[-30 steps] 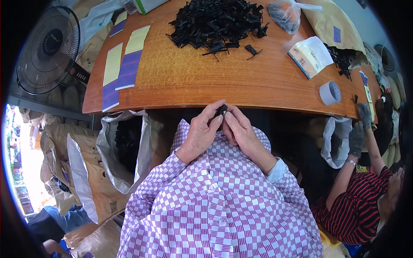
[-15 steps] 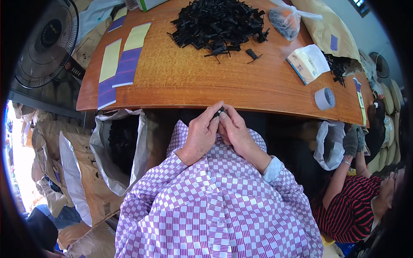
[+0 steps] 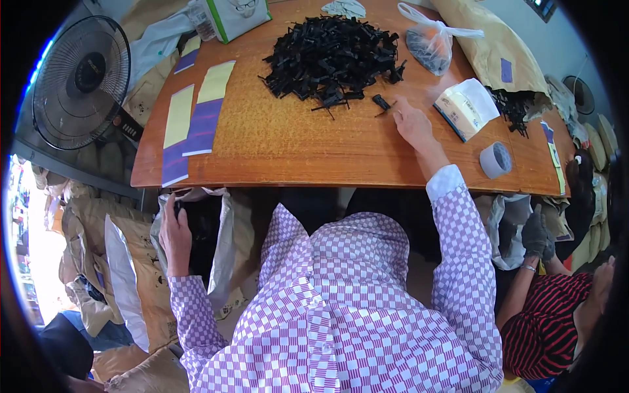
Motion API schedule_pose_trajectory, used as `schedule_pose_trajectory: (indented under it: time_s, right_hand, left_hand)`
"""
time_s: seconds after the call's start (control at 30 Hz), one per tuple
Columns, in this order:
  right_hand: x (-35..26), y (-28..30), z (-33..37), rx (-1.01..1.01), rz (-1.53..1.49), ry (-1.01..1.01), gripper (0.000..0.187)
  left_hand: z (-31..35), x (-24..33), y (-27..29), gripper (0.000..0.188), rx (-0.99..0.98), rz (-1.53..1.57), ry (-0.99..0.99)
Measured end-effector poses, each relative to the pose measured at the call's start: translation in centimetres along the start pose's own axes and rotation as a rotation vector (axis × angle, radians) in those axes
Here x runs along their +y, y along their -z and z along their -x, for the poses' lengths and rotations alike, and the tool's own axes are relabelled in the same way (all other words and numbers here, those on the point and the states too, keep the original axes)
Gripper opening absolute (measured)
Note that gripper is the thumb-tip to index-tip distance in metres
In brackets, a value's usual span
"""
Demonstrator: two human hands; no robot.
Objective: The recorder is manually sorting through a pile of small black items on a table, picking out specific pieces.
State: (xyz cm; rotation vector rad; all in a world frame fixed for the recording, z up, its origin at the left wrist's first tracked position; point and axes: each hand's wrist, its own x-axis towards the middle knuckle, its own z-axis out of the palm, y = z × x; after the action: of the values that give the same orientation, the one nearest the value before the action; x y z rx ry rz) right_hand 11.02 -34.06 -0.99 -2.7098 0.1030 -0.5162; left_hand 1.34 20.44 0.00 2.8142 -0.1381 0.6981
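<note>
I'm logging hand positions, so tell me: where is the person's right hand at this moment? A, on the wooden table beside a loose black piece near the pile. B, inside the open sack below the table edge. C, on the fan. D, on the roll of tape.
A: the right hand lies on the wooden table, fingers at a loose black piece beside the black pile; the left hand is down at the open sack.

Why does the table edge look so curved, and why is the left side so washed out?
In the head view, the fisheye lens bows the wooden table near the black round rim. Bright daylight overexposes the floor at far left beside the fan. The middle stays sharp: the pile of black parts, the right hand and the left hand at the sack show little blur.
</note>
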Motion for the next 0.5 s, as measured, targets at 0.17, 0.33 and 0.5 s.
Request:
schedule_pose_trajectory:
  time_s: [0.17,0.33,0.5]
  right_hand:
    - [0.2,-1.2,0.2,-0.048,0.174,0.071,0.015]
    - [-6.5,-1.3,6.5,0.074,-0.33,0.199,0.008]
    - [-14.7,0.3,13.2,-0.06,-0.579,0.131,0.007]
  left_hand:
    - [-1.4,6.6,0.1,0.047,-0.054,0.58,0.148]
    - [-2.1,16.7,-2.2,0.051,-0.678,1.39,0.272]
    - [-1.4,21.9,-5.2,0.053,-0.92,1.877,0.441]
